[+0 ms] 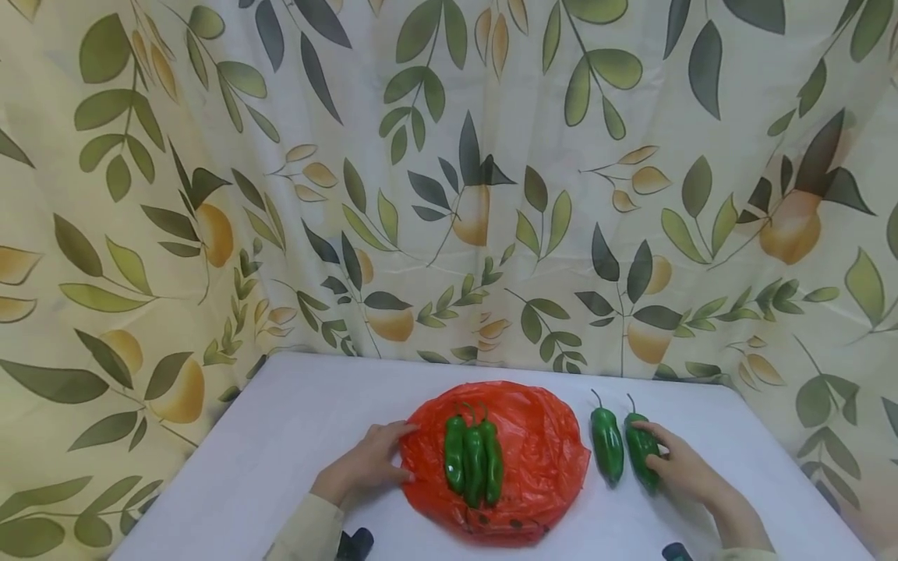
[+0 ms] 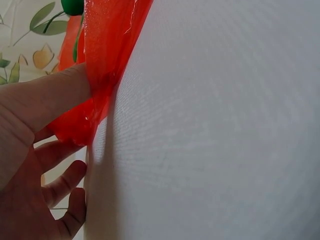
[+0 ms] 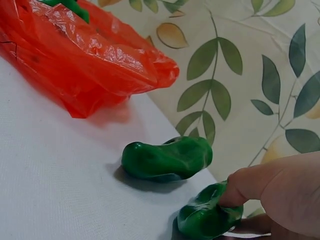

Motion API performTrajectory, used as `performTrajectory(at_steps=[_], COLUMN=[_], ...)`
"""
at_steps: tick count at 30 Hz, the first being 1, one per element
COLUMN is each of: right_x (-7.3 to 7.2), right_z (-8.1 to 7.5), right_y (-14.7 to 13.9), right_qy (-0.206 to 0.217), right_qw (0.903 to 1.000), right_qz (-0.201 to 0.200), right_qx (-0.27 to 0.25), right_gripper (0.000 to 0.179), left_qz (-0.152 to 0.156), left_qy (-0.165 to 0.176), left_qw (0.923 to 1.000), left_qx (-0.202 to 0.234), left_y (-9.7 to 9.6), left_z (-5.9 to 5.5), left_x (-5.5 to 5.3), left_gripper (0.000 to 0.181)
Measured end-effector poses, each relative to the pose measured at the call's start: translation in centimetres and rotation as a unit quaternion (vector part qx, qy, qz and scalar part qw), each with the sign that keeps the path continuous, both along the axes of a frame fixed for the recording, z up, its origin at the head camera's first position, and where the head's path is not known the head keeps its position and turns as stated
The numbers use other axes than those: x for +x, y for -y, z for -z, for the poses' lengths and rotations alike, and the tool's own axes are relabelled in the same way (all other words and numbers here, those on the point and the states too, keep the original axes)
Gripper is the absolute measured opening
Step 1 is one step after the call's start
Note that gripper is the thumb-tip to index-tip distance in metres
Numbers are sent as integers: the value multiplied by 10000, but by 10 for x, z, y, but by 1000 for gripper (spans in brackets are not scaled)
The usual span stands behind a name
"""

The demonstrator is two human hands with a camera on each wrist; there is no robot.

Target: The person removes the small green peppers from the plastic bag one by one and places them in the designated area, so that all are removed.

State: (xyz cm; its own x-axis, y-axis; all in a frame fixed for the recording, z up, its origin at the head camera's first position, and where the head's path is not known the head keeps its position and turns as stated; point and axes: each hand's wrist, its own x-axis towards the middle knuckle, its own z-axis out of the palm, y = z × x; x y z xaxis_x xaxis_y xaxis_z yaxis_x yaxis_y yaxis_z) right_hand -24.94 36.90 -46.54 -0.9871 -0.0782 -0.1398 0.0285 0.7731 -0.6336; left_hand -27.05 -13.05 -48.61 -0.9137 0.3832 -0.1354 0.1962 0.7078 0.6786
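A red plastic bag lies spread on the table, with three long green peppers side by side on it. My left hand is at the bag's left edge; in the left wrist view its thumb and fingers lie on either side of the red plastic. To the right of the bag, my right hand grips a green pepper between thumb and fingers, the pepper low at the table surface. Another green pepper lies between that one and the bag, untouched, and shows in the right wrist view too.
The white table runs back to a curtain printed with leaves and fruit, which also hangs along both sides. Dark wrist straps show near the bottom edge.
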Motion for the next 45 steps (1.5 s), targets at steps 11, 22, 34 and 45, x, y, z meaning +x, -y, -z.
performTrajectory(at_steps=[11, 22, 34, 45], right_x=[2, 2, 12, 12], right_z=[-12, -28, -48, -49], right_y=[2, 23, 70, 124], right_qy=[-70, -975, -1398, -1379], right_qw=[9982, 9915, 9895, 9873], right_qz=[312, 562, 361, -25], right_qx=[517, 660, -38, -783], right_gripper=[64, 62, 57, 51], left_qz=[6, -19, 12, -10], left_qy=[-68, -89, -132, -160], left_qw=[10000, 10000, 9999, 9996], left_qx=[-55, -40, -102, -216], left_y=[-2, -1, -3, -4], left_z=[0, -3, -4, -3], left_x=[0, 0, 0, 0], left_gripper=[78, 78, 77, 78])
